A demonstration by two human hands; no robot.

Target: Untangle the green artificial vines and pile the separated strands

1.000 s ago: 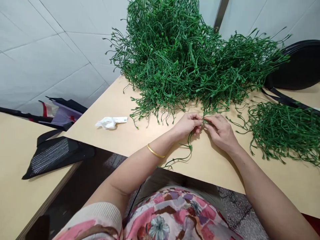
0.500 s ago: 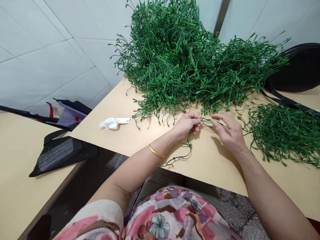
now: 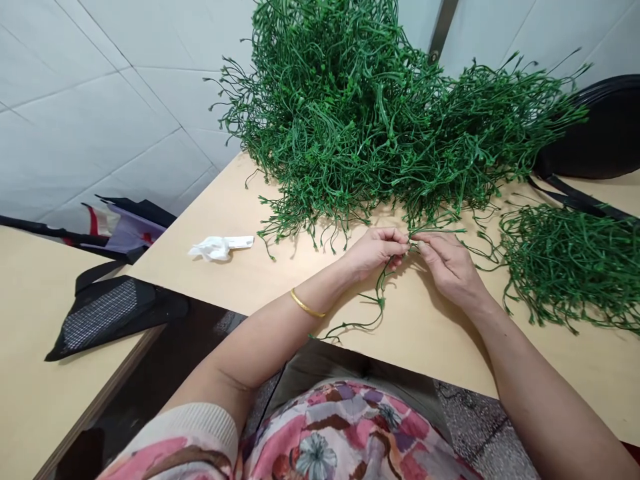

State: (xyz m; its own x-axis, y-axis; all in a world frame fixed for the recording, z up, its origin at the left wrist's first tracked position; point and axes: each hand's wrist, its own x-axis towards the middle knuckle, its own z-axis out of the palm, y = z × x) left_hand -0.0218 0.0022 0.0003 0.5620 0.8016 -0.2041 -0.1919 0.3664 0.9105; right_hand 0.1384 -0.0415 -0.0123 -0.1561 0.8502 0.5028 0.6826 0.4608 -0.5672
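My left hand point(image 3: 379, 249) pinches a thin green plastic stem strand point(image 3: 383, 303), which trails down over the table toward its front edge. Close beside it, my right hand point(image 3: 450, 263) has its thumb and forefinger closed on the green stems at my left fingertips, and one stem end sticks out above the right fingers. Behind both hands rises a large heap of green artificial stems point(image 3: 340, 127). A smaller pile of green stems point(image 3: 575, 263) lies right of my right hand.
A crumpled white tissue point(image 3: 215, 248) lies on the light wooden table point(image 3: 180, 267), to the left. A black bag point(image 3: 595, 133) sits at the back right, its strap on the table. Folded umbrellas point(image 3: 125, 227) and a black mesh pouch point(image 3: 103, 313) are at the left.
My right hand has moved left, up to my left fingertips, and its fingers have closed on the stems. The view has shifted slightly.
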